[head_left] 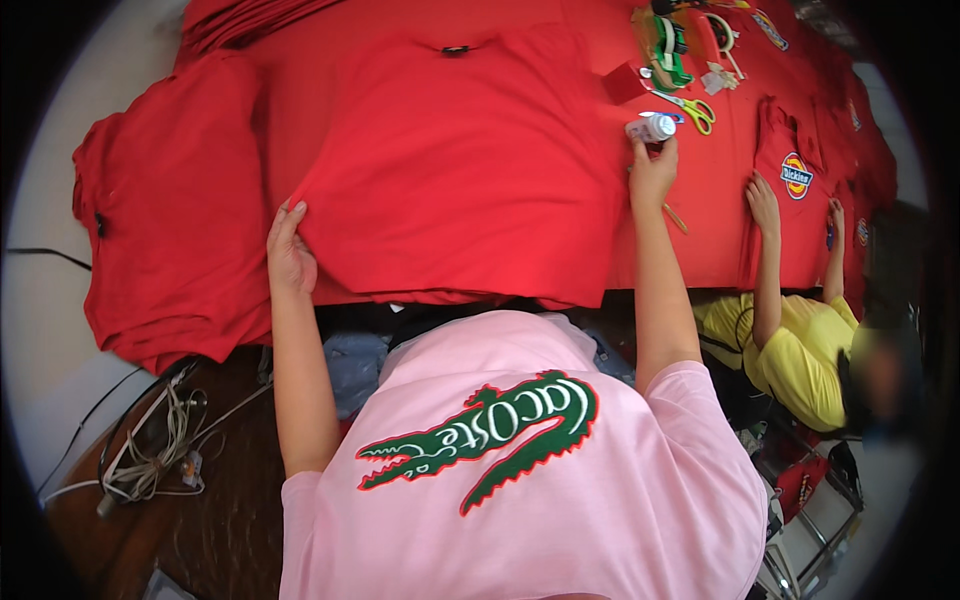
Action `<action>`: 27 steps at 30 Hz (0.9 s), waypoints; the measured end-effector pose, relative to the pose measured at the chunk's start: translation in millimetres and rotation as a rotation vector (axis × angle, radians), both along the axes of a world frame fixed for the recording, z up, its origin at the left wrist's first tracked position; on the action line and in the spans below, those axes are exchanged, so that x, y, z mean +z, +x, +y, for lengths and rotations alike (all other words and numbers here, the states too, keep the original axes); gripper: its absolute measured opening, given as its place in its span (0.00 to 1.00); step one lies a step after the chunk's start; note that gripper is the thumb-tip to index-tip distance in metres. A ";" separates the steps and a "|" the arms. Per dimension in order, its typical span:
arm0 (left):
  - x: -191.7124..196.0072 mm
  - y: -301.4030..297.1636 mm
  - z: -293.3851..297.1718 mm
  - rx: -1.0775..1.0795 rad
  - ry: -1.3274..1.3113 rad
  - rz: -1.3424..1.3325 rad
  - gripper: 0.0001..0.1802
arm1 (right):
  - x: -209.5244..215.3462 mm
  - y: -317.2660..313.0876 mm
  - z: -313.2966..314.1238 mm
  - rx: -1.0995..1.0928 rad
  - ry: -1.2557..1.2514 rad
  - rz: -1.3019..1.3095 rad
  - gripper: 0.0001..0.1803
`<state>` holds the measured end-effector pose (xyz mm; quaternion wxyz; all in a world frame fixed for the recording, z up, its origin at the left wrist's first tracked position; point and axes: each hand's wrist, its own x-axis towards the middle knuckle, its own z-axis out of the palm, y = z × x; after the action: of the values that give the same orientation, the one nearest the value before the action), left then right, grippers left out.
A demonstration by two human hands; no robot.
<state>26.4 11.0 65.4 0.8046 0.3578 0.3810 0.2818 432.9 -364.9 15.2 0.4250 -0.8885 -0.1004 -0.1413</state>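
Observation:
A red T-shirt (pixel 460 160) lies spread flat in front of me, its neckline with a dark label at the far side. My left hand (pixel 292 252) is at the shirt's left edge, fingers closed on the cloth. In my right hand (pixel 653 177), to the right of the shirt, is a small white bottle (pixel 652 128) with a printed label, lying tilted in the fingers. Just beyond it are yellow-handled scissors (pixel 697 112) and a small blue-and-white tool (pixel 668 117). A thin brown stick (pixel 676 219) lies beside my right forearm.
Folded red shirts (pixel 170 210) are heaped at the left edge. Tape dispensers (pixel 670 50) and a red box (pixel 624 84) stand at the far right. A co-worker in yellow (pixel 800 350) handles a red garment (pixel 785 215) with a patch. Bundled cables (pixel 160 450) lie lower left.

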 end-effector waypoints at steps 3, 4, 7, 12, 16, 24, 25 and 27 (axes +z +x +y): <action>3.4 2.2 0.7 -0.053 -0.053 0.013 0.13 | -5.4 1.1 -14.7 0.075 0.176 -0.006 0.27; -0.2 2.9 2.5 -0.067 -0.071 -0.007 0.13 | -2.7 6.2 -21.8 0.057 0.125 -0.101 0.29; -4.0 -5.6 4.2 -0.073 -0.101 -0.038 0.13 | 40.9 7.5 -12.9 0.080 -0.039 -0.390 0.30; 6.5 -0.9 -0.8 -0.109 -0.199 -0.125 0.13 | 93.6 38.5 36.8 -0.053 -0.803 -0.400 0.39; 27.5 4.6 -11.9 -0.102 -0.111 -0.155 0.12 | 104.8 49.1 69.0 0.055 -0.911 -0.160 0.35; 51.1 2.4 -21.4 -0.111 -0.142 -0.178 0.13 | 120.2 -18.3 158.3 0.585 -0.087 -0.377 0.19; 50.2 3.7 -20.9 -0.105 -0.144 -0.174 0.13 | 129.2 -42.9 177.0 0.652 -0.096 -0.428 0.20; 45.1 4.2 -17.1 -0.111 -0.174 -0.173 0.13 | 131.2 -78.1 206.3 0.810 -0.096 -0.497 0.27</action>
<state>30.6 -6.1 110.5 0.8768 0.2814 0.3129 0.2327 354.8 -158.6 146.3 0.3674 -0.7359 -0.5436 -0.1674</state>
